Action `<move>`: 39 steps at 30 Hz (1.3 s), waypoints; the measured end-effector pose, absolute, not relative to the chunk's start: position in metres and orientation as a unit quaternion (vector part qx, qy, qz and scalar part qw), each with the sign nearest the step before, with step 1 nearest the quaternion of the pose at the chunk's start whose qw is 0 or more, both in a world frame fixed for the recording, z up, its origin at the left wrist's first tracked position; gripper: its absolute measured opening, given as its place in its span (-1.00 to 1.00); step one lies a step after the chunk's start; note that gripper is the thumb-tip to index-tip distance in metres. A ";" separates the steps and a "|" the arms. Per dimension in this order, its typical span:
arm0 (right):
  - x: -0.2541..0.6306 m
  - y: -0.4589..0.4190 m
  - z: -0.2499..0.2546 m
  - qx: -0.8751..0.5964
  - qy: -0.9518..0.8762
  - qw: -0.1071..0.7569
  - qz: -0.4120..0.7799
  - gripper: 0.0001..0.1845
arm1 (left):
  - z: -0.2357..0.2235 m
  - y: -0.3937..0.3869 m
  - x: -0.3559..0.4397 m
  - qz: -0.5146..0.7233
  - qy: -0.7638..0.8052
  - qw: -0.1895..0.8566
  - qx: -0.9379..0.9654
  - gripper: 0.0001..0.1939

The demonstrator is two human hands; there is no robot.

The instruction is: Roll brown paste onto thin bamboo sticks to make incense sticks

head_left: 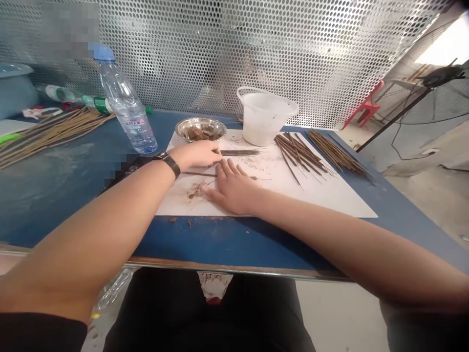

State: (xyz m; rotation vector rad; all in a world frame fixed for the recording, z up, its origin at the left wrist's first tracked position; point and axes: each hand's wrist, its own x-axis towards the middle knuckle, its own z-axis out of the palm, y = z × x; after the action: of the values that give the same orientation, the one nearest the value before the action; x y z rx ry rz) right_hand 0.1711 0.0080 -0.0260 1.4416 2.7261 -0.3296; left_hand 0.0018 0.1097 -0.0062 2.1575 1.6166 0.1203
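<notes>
My right hand (pixel 230 188) lies flat, fingers stretched out, on a thin brown-coated stick (pixel 200 174) that rests across the white board (pixel 330 193). My left hand (pixel 196 153), a black watch on its wrist, has its fingers closed round the end of a small bundle of thin sticks (pixel 240 152) lying on the board. Brown paste crumbs (pixel 193 190) lie beside my right thumb. A steel bowl (pixel 200 129) with brown paste stands just behind my left hand.
A white plastic tub (pixel 264 119) stands at the board's back. Coated sticks (pixel 298 154) and another pile (pixel 339 155) lie to the right. A water bottle (pixel 125 105) and bare sticks (pixel 47 132) are at left on the blue table (pixel 54 195). A perforated metal screen (pixel 234 49) backs it.
</notes>
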 end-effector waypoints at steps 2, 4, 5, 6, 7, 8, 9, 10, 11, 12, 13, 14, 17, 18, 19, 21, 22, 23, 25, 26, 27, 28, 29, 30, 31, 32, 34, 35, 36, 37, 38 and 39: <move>0.176 0.000 -0.024 0.462 0.879 0.018 -0.116 0.29 | -0.006 0.109 0.001 0.046 0.580 0.225 0.781 -0.80; 0.181 -0.012 -0.024 0.459 0.879 0.016 -0.128 0.31 | -0.006 0.107 0.002 0.051 0.577 0.231 0.782 -0.81; 0.183 -0.015 -0.024 0.457 0.879 0.014 -0.133 0.31 | -0.006 0.106 0.002 0.053 0.579 0.232 0.780 -0.80; 0.184 -0.016 -0.025 0.454 0.881 0.012 -0.134 0.31 | -0.007 0.106 0.003 0.055 0.580 0.230 0.779 -0.79; 0.185 -0.014 -0.026 0.452 0.882 0.008 -0.132 0.31 | -0.007 0.106 0.003 0.057 0.583 0.224 0.779 -0.78; 0.185 -0.009 -0.027 0.451 0.883 0.004 -0.127 0.30 | -0.008 0.105 0.004 0.058 0.585 0.216 0.779 -0.77; 0.185 -0.003 -0.027 0.452 0.884 0.002 -0.122 0.30 | -0.008 0.105 0.004 0.056 0.589 0.207 0.779 -0.75; 0.184 0.004 -0.028 0.453 0.884 0.002 -0.118 0.30 | -0.008 0.105 0.004 0.053 0.593 0.200 0.778 -0.74; 0.184 0.009 -0.028 0.454 0.883 0.003 -0.115 0.30 | -0.008 0.105 0.004 0.048 0.597 0.196 0.776 -0.72; 0.184 0.011 -0.028 0.455 0.883 0.004 -0.115 0.29 | -0.007 0.105 0.005 0.044 0.600 0.195 0.774 -0.70; 0.184 0.011 -0.028 0.456 0.883 0.006 -0.115 0.30 | -0.007 0.104 0.005 0.041 0.601 0.196 0.774 -0.70; 0.184 0.007 -0.027 0.456 0.882 0.008 -0.117 0.30 | -0.007 0.103 0.006 0.040 0.600 0.196 0.775 -0.70; 0.186 -0.013 -0.026 0.453 0.883 0.011 -0.123 0.32 | -0.005 0.098 0.011 0.035 0.598 0.167 0.783 -0.71; 0.187 -0.018 -0.026 0.452 0.883 0.010 -0.126 0.32 | -0.005 0.095 0.014 0.028 0.600 0.148 0.786 -0.71; 0.187 -0.020 -0.026 0.453 0.882 0.007 -0.129 0.32 | -0.004 0.092 0.018 0.018 0.601 0.127 0.789 -0.70; 0.187 -0.016 -0.027 0.460 0.879 0.001 -0.129 0.31 | -0.003 0.086 0.025 -0.006 0.603 0.090 0.793 -0.68; 0.186 -0.011 -0.028 0.463 0.877 -0.002 -0.127 0.31 | -0.002 0.083 0.028 -0.018 0.603 0.076 0.794 -0.66; 0.186 -0.006 -0.028 0.466 0.876 -0.004 -0.124 0.30 | -0.001 0.081 0.030 -0.029 0.603 0.066 0.794 -0.64; 0.187 -0.001 -0.026 0.466 0.876 0.002 -0.123 0.29 | 0.000 0.077 0.033 -0.042 0.602 0.052 0.796 -0.61; 0.188 -0.002 -0.025 0.466 0.876 0.010 -0.124 0.28 | 0.001 0.076 0.033 -0.043 0.600 0.049 0.797 -0.60; 0.188 -0.006 -0.024 0.465 0.876 0.017 -0.127 0.29 | 0.001 0.076 0.033 -0.042 0.599 0.049 0.798 -0.59; 0.189 -0.011 -0.023 0.463 0.876 0.021 -0.130 0.29 | 0.000 0.076 0.032 -0.041 0.598 0.052 0.799 -0.58; 0.189 -0.016 -0.023 0.461 0.877 0.023 -0.134 0.31 | -0.001 0.076 0.032 -0.040 0.598 0.055 0.799 -0.58; 0.189 -0.021 -0.023 0.459 0.878 0.021 -0.136 0.32 | -0.002 0.077 0.031 -0.039 0.598 0.058 0.798 -0.58; 0.189 -0.023 -0.023 0.459 0.878 0.017 -0.136 0.34 | -0.003 0.078 0.031 -0.039 0.600 0.059 0.797 -0.58; 0.188 -0.022 -0.023 0.459 0.878 0.013 -0.135 0.34 | -0.004 0.078 0.031 -0.039 0.601 0.057 0.796 -0.58; 0.187 -0.014 -0.025 0.464 0.877 0.011 -0.123 0.34 | -0.005 0.079 0.030 -0.038 0.601 0.053 0.797 -0.59; 0.186 -0.008 -0.025 0.467 0.876 0.012 -0.115 0.33 | -0.005 0.079 0.030 -0.037 0.601 0.050 0.797 -0.60; 0.186 -0.003 -0.026 0.470 0.876 0.014 -0.109 0.32 | -0.005 0.080 0.030 -0.037 0.602 0.049 0.796 -0.61; 0.186 0.000 -0.026 0.470 0.876 0.016 -0.105 0.31 | -0.004 0.079 0.030 -0.037 0.602 0.048 0.796 -0.62; 0.186 0.000 -0.026 0.468 0.877 0.016 -0.103 0.32 | -0.004 0.079 0.030 -0.038 0.601 0.047 0.797 -0.63; 0.186 -0.003 -0.027 0.465 0.879 0.016 -0.104 0.32 | -0.003 0.079 0.030 -0.039 0.601 0.047 0.797 -0.63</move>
State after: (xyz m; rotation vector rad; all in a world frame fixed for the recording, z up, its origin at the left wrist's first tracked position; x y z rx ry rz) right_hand 0.1864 -0.0028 -0.0266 1.4445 2.7343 -0.3237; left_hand 0.0303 0.0791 -0.0034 2.4315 1.8331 -0.1200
